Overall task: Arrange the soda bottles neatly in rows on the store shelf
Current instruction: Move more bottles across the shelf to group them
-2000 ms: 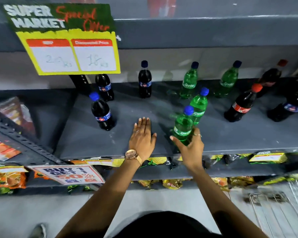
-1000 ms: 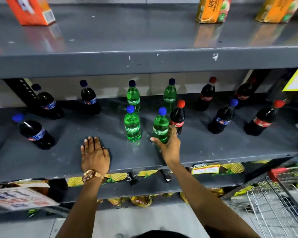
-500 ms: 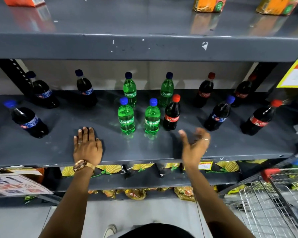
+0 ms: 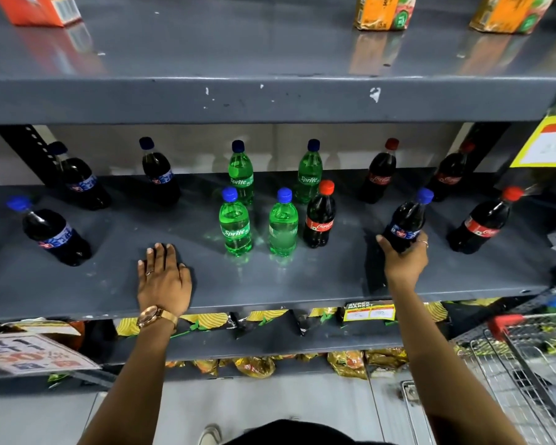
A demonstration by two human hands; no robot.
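Observation:
Soda bottles stand scattered on the grey shelf (image 4: 318,284). My right hand (image 4: 403,261) grips the base of a dark blue-capped cola bottle (image 4: 406,220) at the right. My left hand (image 4: 164,279) lies flat on the shelf with fingers spread and holds nothing. In the middle stand two front green Sprite bottles (image 4: 235,226) (image 4: 283,228) and two rear ones (image 4: 240,175) (image 4: 309,173). A red-capped Coca-Cola bottle (image 4: 320,220) stands beside the right front Sprite. More red-capped colas (image 4: 377,175) (image 4: 482,226) stand at the right, and blue-capped colas (image 4: 53,236) (image 4: 159,175) at the left.
The shelf above carries juice cartons (image 4: 382,11) and an orange box (image 4: 39,9). Snack packets (image 4: 257,366) fill the shelves below. A wire shopping trolley (image 4: 527,364) stands at the lower right. A yellow price sign (image 4: 549,139) hangs at the right, a promo card (image 4: 26,353) at the lower left.
My right hand let go of the front Sprite bottle, moved right and closed on the blue-capped cola bottle. My left hand stayed flat on the shelf. The view shifted rightward.

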